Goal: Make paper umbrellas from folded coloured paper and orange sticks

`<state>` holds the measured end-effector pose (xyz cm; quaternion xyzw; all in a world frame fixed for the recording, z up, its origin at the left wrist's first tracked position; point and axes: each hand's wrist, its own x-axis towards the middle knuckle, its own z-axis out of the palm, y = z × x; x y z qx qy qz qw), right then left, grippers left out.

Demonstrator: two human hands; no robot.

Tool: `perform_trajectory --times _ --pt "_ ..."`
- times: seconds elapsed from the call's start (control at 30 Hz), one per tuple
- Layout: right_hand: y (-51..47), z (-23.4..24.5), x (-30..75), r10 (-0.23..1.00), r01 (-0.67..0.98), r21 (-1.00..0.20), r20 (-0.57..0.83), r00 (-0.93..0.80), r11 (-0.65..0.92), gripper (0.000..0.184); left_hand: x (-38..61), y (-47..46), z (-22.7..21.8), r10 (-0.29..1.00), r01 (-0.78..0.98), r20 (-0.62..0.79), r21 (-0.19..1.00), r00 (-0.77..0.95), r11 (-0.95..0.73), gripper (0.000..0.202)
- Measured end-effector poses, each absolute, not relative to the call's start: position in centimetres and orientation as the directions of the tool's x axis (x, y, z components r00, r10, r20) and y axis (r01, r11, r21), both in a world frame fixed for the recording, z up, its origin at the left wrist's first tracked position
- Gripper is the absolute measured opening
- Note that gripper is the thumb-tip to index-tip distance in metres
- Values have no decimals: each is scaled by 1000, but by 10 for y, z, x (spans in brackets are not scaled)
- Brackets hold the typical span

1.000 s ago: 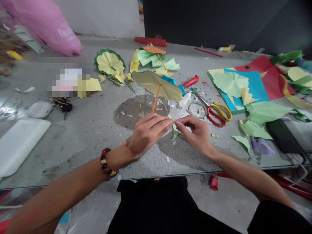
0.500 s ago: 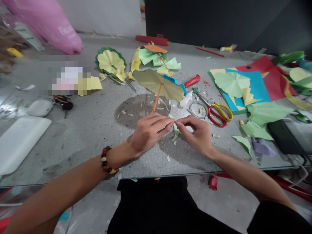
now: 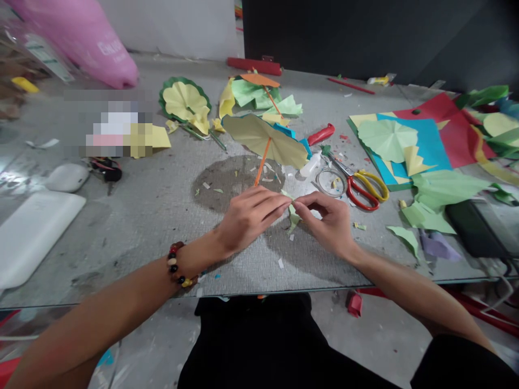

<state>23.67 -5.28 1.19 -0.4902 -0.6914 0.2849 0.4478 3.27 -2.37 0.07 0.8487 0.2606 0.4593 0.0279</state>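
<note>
My left hand (image 3: 249,219), palm down, is closed, its fingertips pinched together. The orange stick of a tilted paper umbrella (image 3: 247,135) runs down behind its knuckles; the grip on the stick is hidden. The umbrella's pale yellow pleated canopy stands raised, casting a round shadow on the table. Facing it, my right hand (image 3: 328,219) pinches thumb to index, and both hands' fingertips meet at a small light green paper strip (image 3: 294,217) that is mostly covered by them. Beyond my right hand lie scissors (image 3: 360,189) with red and yellow handles, a wire coil (image 3: 330,182) and a white glue bottle (image 3: 311,164).
Paper leaves and flowers (image 3: 184,100), another orange paper umbrella (image 3: 259,80) and a red-handled tool (image 3: 321,134) lie farther back. Coloured paper sheets (image 3: 433,135) and green scraps (image 3: 441,192) spread right, near a black device (image 3: 478,227). A white box (image 3: 36,232) sits left.
Almost nothing differs. My hands keep the same pinched pose at the same spot, and the whole view has shifted very slightly.
</note>
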Motion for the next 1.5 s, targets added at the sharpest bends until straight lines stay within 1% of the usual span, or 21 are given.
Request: perform_trajectory --times 0.37,0.57,0.8,0.9,1.07,1.3,1.5 --pt "-53 11 236 936 438 -829 329 -122 348 12 34 -22 1 449 430 779 257 437 -865 7" --pt "-52 10 236 936 418 -839 326 -130 350 11 34 -22 2 445 430 783 254 435 -867 6" --pt "-51 11 234 939 387 -856 315 -136 343 11 36 -21 4 495 434 750 305 439 -848 2" --pt "-50 11 234 944 378 -865 300 -136 329 12 37 -20 3 514 427 731 330 449 -842 3" --pt "-49 11 237 958 358 -889 256 -125 285 15 36 -20 3 509 416 738 333 444 -846 4" --pt "-48 11 237 965 360 -896 236 -113 261 17 34 -21 -1 488 435 750 295 447 -851 12" --pt "-48 10 237 962 362 -892 248 -111 272 18 32 -21 -2 476 438 754 277 453 -855 14"
